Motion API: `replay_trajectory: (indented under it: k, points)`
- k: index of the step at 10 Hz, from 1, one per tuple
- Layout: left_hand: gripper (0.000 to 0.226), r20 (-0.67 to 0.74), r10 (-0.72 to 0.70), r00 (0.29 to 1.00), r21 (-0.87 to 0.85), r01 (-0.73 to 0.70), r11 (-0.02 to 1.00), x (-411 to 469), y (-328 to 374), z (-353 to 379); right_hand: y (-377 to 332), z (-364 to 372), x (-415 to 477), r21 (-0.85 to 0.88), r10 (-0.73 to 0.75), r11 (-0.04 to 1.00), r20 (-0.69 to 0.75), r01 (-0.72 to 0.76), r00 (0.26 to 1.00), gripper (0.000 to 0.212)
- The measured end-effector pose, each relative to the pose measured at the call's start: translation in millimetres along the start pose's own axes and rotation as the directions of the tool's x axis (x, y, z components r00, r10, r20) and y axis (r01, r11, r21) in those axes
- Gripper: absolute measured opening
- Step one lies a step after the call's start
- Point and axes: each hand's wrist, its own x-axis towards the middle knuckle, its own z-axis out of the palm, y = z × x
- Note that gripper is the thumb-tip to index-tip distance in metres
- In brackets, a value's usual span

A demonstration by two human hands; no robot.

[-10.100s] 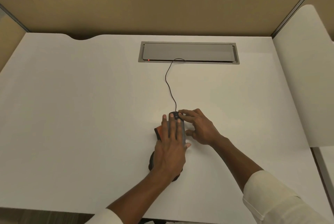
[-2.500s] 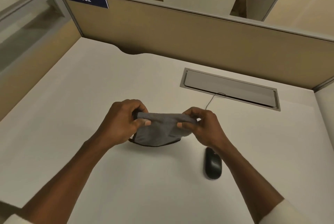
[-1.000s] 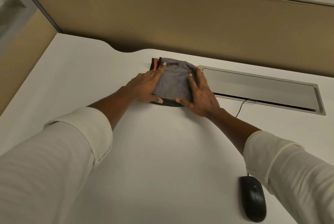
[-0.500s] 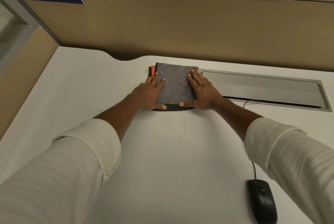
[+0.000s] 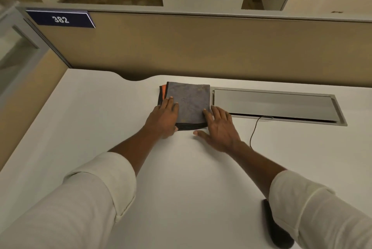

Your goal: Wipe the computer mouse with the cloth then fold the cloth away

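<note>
The grey cloth (image 5: 190,102), with a black hem and an orange underside showing at its left edge, lies folded into a flat square at the back of the white desk (image 5: 100,128). My left hand (image 5: 164,119) rests flat, fingertips on the cloth's near left corner. My right hand (image 5: 219,128) lies flat with spread fingers, fingertips touching the cloth's near right corner. Neither hand grips it. The black computer mouse (image 5: 275,228) sits near the desk's front right, partly hidden by my right sleeve.
A grey cable hatch (image 5: 277,106) is set into the desk right of the cloth, with the mouse's cord (image 5: 254,128) running into it. A tan partition (image 5: 201,47) with a blue "382" sign (image 5: 60,19) closes off the back.
Both hands have slid back toward me from the cloth's sides to its near corners. The cloth stays folded at the back of the desk. The view has tilted up.
</note>
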Motion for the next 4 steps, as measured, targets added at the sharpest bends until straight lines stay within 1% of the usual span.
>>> replay_trajectory:
  k: [1,2,3,4]
  points:
    - [0.095,-0.024,0.004,1.0,-0.059,-0.005,0.998,-21,21,-8,4,-5,-35,0.04,0.061,0.997,0.016,-0.062,0.998,0.09]
    - [0.092,-0.008,0.004,1.0,-0.087,-0.005,0.996,-44,48,-18,15,-16,-66,0.058,0.105,0.993,0.039,-0.107,0.994,0.092]
    - [0.091,-0.031,0.027,0.999,-0.117,-0.03,0.993,-70,74,-36,27,-41,-95,0.059,0.119,0.991,0.048,-0.121,0.992,0.092]
    - [0.091,-0.086,0.049,0.995,-0.098,-0.057,0.994,-87,100,-61,44,-72,-120,0.057,0.117,0.992,-0.012,-0.116,0.993,0.091]
